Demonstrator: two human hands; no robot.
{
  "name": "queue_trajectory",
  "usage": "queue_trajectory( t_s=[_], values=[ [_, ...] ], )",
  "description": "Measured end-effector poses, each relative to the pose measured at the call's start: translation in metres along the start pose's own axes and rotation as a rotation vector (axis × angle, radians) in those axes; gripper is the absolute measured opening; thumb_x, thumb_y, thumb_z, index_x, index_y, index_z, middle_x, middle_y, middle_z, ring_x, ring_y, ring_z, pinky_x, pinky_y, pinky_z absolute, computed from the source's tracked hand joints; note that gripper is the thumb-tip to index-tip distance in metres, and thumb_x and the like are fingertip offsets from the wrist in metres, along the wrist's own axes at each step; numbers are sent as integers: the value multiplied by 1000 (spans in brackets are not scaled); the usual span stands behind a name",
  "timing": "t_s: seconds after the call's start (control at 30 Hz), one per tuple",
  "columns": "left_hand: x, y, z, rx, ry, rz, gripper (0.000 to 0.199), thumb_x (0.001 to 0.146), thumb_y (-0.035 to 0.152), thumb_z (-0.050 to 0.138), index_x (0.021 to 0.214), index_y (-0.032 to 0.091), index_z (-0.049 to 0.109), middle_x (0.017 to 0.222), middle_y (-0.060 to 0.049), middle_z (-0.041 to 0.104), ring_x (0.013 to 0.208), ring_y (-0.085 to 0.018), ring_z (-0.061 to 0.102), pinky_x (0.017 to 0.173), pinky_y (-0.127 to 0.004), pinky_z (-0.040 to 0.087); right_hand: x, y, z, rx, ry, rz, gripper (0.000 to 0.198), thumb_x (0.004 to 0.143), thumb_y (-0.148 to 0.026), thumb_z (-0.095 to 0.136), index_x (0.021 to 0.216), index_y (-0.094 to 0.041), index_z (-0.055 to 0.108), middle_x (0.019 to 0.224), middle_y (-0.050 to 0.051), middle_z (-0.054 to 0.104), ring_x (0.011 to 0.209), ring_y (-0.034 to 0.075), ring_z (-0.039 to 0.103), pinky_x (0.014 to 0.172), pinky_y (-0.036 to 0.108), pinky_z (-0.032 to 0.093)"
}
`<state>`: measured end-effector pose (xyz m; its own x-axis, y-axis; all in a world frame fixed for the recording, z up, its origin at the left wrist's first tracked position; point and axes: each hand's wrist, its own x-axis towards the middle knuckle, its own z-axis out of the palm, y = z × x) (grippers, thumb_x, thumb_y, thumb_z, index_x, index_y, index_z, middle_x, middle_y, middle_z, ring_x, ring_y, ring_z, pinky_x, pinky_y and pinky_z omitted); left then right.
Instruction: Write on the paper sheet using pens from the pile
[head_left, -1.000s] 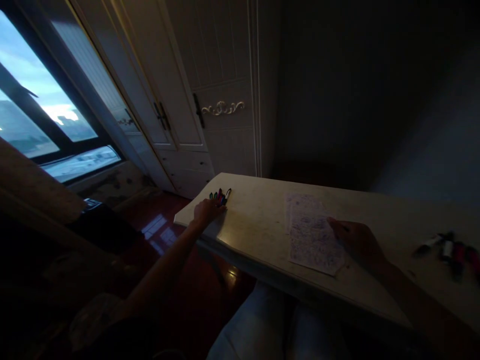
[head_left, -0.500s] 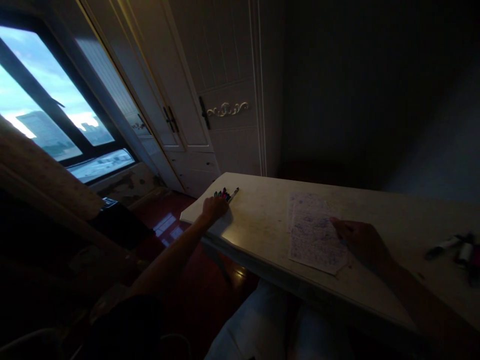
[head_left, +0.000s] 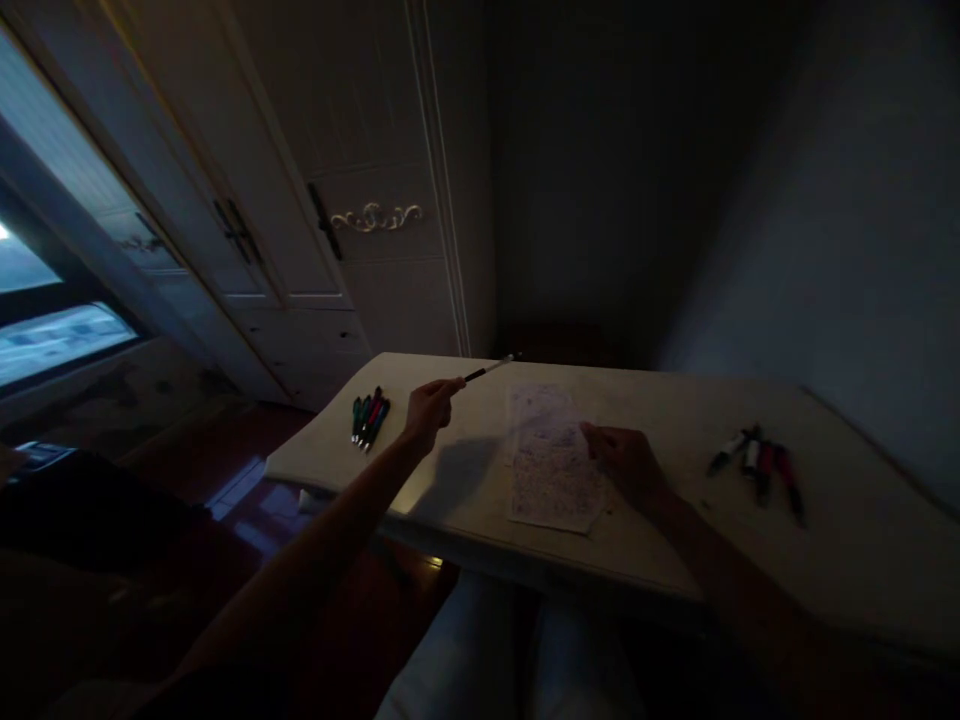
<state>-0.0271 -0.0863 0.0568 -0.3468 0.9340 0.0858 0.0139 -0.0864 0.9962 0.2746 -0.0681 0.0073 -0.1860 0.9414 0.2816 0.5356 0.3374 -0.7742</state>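
Observation:
My left hand [head_left: 431,412] is closed on a slim pen [head_left: 489,369], black at the near part and pale toward the tip, and holds it above the table. A row of several pens [head_left: 370,418] in green, red and dark colours lies to the left of that hand. Sheets of paper [head_left: 559,480] covered in scribbled marks lie in the middle of the table. My right hand [head_left: 626,462] is closed at the right edge of the paper, its fingertips pinched together; what they hold, if anything, cannot be made out.
Thicker white, black and pinkish-red markers [head_left: 765,462] lie on the right part of the pale table [head_left: 450,540]. Behind the table stands a wardrobe [head_left: 382,290], with a wall [head_left: 840,250] at the right. My legs [head_left: 450,650] are under the table's front edge.
My left hand has lifted a pen from the row at the left and moved right with it. The right hand stays by the paper. The view has turned right, showing more markers.

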Motion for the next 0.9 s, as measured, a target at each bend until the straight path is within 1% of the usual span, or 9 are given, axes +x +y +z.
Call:
queue_trajectory(
  t_s=[0.1, 0.17, 0.23, 0.33, 0.4, 0.5, 0.67, 0.8, 0.9],
  values=[
    [0, -14, 47, -159, -238, -178, 41, 60, 46, 77, 81, 13, 64, 43, 13, 25, 36, -4, 19, 39, -21, 12, 0, 0, 2, 140, 13, 26, 59, 86, -68, 43, 58, -19, 58, 53, 2, 54, 52, 16, 52, 53, 27, 40],
    [-1, -22, 73, -178, -348, -231, 42, 59, 47, 79, 80, 13, 64, 44, 13, 27, 36, -3, 21, 39, -20, 13, 0, 0, 3, 201, 37, -24, 53, 85, -66, 48, 69, -18, 64, 64, 3, 60, 61, 17, 55, 57, 26, 42],
    [-1, -29, 92, -147, -432, -215, 43, 62, 48, 78, 82, 13, 65, 45, 11, 29, 37, -4, 24, 39, -20, 14, -1, -1, 4, 259, 31, -58, 49, 86, -63, 51, 86, -17, 67, 73, 3, 62, 64, 15, 54, 58, 26, 42],
    [-1, -33, 108, -35, -535, -118, 46, 68, 55, 74, 84, 12, 67, 44, 10, 33, 38, -4, 27, 40, -20, 16, 1, -2, 5, 343, -16, -3, 49, 86, -61, 53, 106, -18, 65, 63, -3, 52, 55, 12, 45, 50, 23, 35],
    [0, -33, 111, 38, -604, -69, 49, 69, 58, 73, 85, 12, 69, 46, 8, 35, 40, -5, 29, 40, -20, 17, 5, -4, 3, 377, -4, 0, 46, 87, -60, 53, 103, -18, 64, 61, -4, 48, 54, 12, 42, 49, 23, 33],
    [4, -31, 110, 107, -691, -34, 50, 67, 60, 74, 81, 12, 71, 51, 6, 41, 43, -5, 31, 42, -21, 20, 15, -9, -1, 373, 29, -15, 38, 87, -55, 54, 84, -19, 62, 60, -4, 45, 54, 11, 41, 50, 24, 33],
    [8, -31, 109, 135, -763, 66, 45, 66, 56, 75, 74, 12, 72, 61, 0, 56, 54, -9, 43, 49, -21, 30, 35, -22, 0, 296, -93, -110, 32, 88, -47, 55, 77, -19, 60, 68, -1, 55, 64, 13, 50, 60, 25, 39],
    [12, -31, 103, 143, -728, 107, 43, 68, 56, 73, 70, 13, 72, 64, -3, 61, 61, -12, 50, 55, -23, 38, 49, -26, 5, 295, -174, -134, 30, 88, -48, 55, 80, -19, 60, 69, -1, 56, 64, 13, 51, 60, 25, 40],
    [20, -28, 91, 159, -592, 104, 42, 69, 55, 73, 77, 14, 73, 65, -3, 61, 57, -11, 49, 48, -21, 33, 57, -21, 6, 340, -176, -117, 30, 89, -49, 54, 84, -20, 58, 64, -3, 55, 57, 12, 51, 56, 24, 40]
  ],
)
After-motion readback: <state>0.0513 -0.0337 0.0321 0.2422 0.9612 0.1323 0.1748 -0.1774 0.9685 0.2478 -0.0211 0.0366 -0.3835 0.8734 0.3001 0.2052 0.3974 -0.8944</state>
